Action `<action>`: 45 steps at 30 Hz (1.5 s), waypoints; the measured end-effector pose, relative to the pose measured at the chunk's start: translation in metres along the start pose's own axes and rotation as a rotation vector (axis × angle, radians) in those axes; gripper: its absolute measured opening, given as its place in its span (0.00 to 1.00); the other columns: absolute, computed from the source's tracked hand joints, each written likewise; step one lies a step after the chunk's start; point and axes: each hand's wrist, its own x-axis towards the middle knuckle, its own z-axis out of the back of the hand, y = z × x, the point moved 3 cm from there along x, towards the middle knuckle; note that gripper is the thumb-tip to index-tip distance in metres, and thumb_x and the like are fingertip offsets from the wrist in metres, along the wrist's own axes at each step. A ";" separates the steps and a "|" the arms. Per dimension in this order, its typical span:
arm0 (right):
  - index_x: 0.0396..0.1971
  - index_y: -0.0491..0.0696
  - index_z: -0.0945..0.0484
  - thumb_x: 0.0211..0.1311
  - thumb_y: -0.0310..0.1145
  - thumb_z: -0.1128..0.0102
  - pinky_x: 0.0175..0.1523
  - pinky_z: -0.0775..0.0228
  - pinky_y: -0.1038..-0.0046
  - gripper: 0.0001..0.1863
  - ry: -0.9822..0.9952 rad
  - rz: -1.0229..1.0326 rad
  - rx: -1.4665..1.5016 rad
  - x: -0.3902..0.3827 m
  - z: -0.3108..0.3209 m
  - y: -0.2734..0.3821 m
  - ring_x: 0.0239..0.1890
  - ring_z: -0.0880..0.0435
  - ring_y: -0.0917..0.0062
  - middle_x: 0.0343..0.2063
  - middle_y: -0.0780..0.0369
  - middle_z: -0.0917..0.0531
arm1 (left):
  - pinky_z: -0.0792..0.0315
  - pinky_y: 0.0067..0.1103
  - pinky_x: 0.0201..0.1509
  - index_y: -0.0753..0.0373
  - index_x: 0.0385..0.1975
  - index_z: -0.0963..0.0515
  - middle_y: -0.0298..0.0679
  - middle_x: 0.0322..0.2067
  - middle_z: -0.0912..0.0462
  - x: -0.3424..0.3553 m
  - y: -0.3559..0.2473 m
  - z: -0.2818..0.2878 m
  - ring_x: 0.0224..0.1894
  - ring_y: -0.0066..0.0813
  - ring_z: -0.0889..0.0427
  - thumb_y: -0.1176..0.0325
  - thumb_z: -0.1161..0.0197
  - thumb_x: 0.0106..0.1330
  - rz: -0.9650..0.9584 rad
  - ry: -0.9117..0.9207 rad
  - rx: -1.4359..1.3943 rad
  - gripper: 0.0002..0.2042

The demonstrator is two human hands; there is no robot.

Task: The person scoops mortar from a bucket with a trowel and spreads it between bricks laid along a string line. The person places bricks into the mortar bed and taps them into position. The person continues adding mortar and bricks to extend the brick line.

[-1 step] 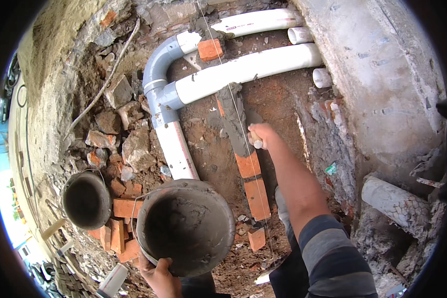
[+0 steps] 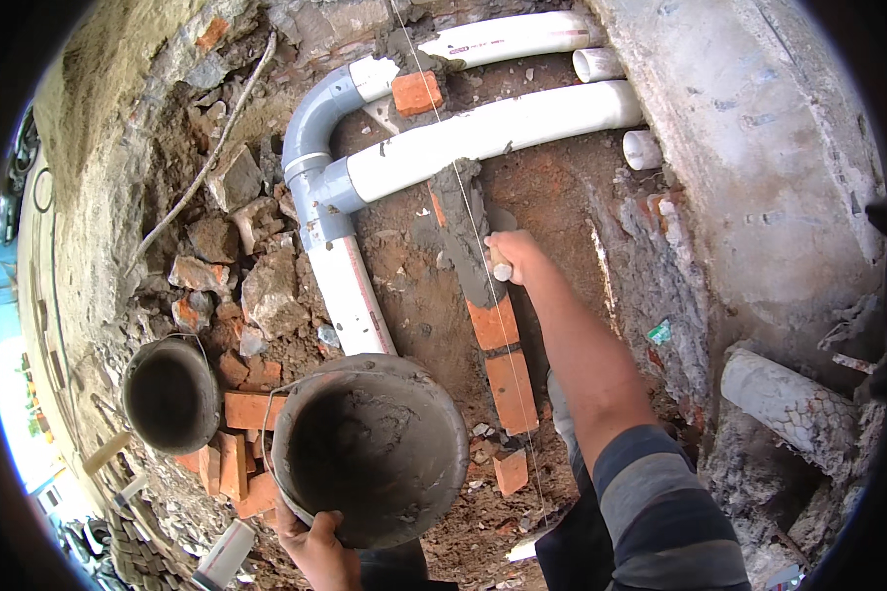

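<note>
My left hand (image 2: 317, 552) is closed on the rim of a mortar bucket (image 2: 438, 463), which tilts and shows wet grey mortar (image 2: 350, 468) inside. My right hand (image 2: 518, 254) grips the pale handle of a trowel (image 2: 502, 271); its grey blade is mostly hidden by the hand. The trowel is over a strip of spread mortar (image 2: 468, 241) on a low row of orange bricks (image 2: 510, 389). A taut white string (image 2: 478, 212) runs lengthwise over that row. Beyond the strip, a half brick (image 2: 418, 94) sits between two white pipes.
White pipes (image 2: 493, 128) with grey elbow joints (image 2: 315, 123) cross the far side. A concrete wall (image 2: 759, 148) rises on the right. Rubble (image 2: 271, 295), an empty-looking second bucket (image 2: 171, 392) and loose bricks (image 2: 233, 465) lie at left. A rough pipe stub (image 2: 784, 399) juts out at right.
My right hand has shifted slightly up and to the left with the trowel along the mortar strip. My left hand and the bucket stay almost where they were.
</note>
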 end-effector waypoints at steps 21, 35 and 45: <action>0.68 0.35 0.44 0.61 0.31 0.39 0.56 0.23 0.56 0.38 -0.087 0.568 -1.203 -0.109 0.014 -0.067 0.52 0.20 0.47 0.53 0.41 0.25 | 0.28 0.18 0.48 0.69 0.51 0.22 0.36 0.42 0.18 -0.002 0.004 -0.037 0.41 0.25 0.21 0.87 0.47 0.45 0.017 0.048 -0.078 0.28; 0.56 0.43 0.21 0.69 0.39 0.45 0.30 0.19 0.65 0.21 -0.170 0.601 -1.252 -0.114 0.004 0.082 0.23 0.13 0.62 0.36 0.49 0.13 | 0.27 0.16 0.45 0.72 0.58 0.25 0.37 0.45 0.18 -0.007 0.004 -0.019 0.42 0.22 0.20 0.86 0.48 0.49 0.079 0.001 -0.096 0.30; 0.58 0.41 0.24 0.72 0.38 0.48 0.22 0.21 0.62 0.21 0.023 0.156 -1.471 -0.171 -0.004 0.050 0.18 0.15 0.64 0.29 0.49 0.15 | 0.28 0.18 0.52 0.72 0.58 0.25 0.37 0.46 0.18 -0.003 0.003 -0.001 0.45 0.24 0.20 0.85 0.47 0.48 0.084 -0.035 -0.111 0.31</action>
